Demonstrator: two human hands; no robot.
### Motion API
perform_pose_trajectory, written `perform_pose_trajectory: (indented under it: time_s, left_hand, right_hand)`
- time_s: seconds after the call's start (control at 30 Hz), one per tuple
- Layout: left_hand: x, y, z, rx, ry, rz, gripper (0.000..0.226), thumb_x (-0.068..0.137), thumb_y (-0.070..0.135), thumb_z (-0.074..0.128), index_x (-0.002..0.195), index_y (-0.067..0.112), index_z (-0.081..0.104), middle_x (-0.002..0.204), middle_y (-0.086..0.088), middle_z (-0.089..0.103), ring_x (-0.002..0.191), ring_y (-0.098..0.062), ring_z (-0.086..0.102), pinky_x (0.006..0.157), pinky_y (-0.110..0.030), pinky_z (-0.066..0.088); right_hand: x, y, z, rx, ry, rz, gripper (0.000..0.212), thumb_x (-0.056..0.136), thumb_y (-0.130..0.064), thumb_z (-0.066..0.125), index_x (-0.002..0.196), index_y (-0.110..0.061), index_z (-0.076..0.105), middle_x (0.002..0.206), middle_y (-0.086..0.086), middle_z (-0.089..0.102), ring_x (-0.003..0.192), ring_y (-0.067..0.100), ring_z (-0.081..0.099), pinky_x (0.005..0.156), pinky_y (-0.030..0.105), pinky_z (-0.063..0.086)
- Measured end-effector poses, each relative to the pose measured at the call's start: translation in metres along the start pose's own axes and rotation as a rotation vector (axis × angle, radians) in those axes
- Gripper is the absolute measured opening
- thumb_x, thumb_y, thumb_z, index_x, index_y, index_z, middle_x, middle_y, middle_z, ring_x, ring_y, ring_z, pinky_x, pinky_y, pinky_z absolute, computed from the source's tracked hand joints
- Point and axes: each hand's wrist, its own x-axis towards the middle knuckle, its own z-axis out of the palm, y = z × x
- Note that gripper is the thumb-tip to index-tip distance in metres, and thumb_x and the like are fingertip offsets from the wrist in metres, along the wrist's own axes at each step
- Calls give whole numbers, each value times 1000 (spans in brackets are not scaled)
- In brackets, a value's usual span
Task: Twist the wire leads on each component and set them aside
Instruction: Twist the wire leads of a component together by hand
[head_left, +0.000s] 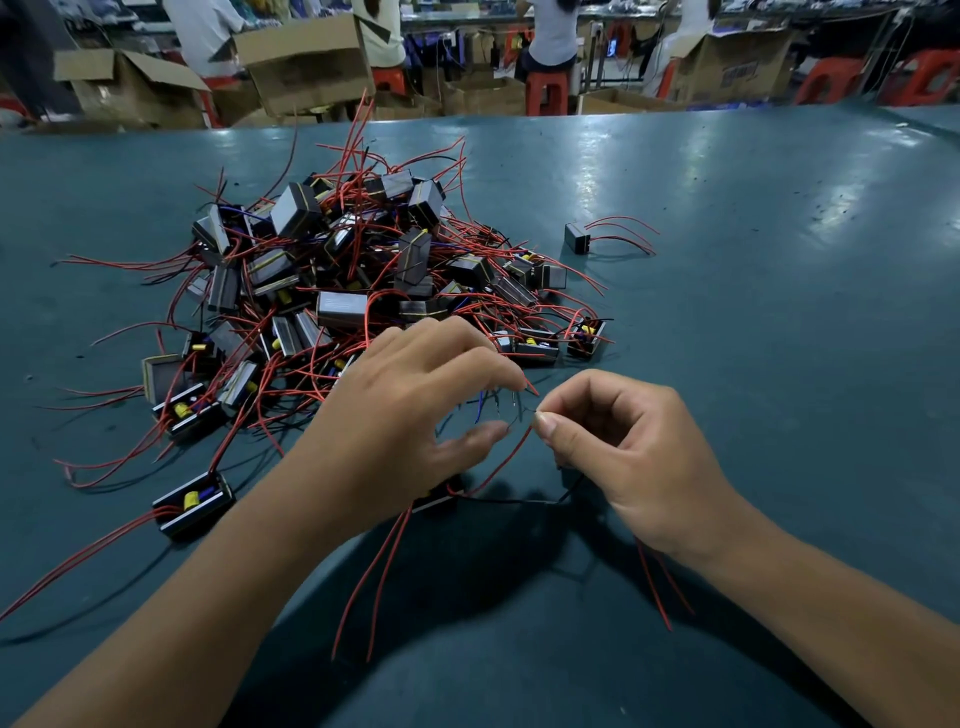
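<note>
Work has hardly begun: one component (577, 238) sits aside, big pile (363, 270) waits, right hand (623, 447) pinches red lead (511, 447), left hand (415, 405) spread.

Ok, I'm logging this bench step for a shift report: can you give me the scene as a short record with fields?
surface: teal table
stock: pile of components with red leads, left of centre
set aside: single component, apart to the pile's right
left hand: fingers spread over wire ends, fingertip touching a red tip
right hand: pinches a red wire
component in work: mostly hidden under the left hand
background: cardboard boxes, red stools, people
</note>
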Motion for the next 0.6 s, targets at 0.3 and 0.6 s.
perform_pose_trajectory:
  time_s: [0.3, 0.6]
  left_hand:
    - [3, 4, 2, 185, 97, 120, 20, 94, 33, 65, 95, 16, 76, 93, -2, 67, 79, -27, 61, 71, -40, 42]
    - [3, 14, 10, 31, 144, 0, 20, 93, 26, 62, 81, 14, 72, 84, 1, 64, 75, -23, 60, 67, -45, 42]
  right_hand:
    - [-2, 0, 0, 2, -5, -1, 6, 85, -21, 70, 80, -17, 69, 65, -5, 62, 62, 13, 54, 60, 33, 47]
    - [-1, -1, 0, -19, 12, -16, 7, 85, -21, 71, 80, -17, 69, 64, -5, 62, 61, 11, 54, 58, 27, 46]
